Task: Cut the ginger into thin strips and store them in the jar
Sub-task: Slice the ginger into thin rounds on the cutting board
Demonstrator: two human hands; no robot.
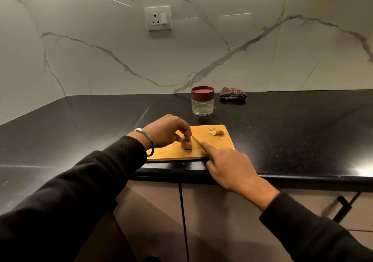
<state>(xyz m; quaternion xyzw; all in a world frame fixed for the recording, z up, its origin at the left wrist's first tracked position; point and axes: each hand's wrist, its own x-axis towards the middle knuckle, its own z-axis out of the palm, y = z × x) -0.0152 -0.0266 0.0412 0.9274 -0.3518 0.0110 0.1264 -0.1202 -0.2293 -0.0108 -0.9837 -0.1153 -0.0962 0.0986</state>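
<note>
A piece of ginger [186,145] lies on the wooden cutting board [220,143] at the counter's front edge. My left hand [166,130] pins it down with fingertips on top. My right hand [230,166] grips a knife [196,141] with a green handle, index finger stretched along the blade's back. The blade rests just right of the ginger. A few cut ginger bits [216,132] sit at the board's far right corner. Behind the board stands a clear jar [202,107], its maroon lid [202,93] on.
A folded dark checked cloth [232,94] lies by the marble wall, right of the jar. The black counter [292,132] stretches on both sides. A wall socket [158,18] sits above. Cabinet doors hang below the counter edge.
</note>
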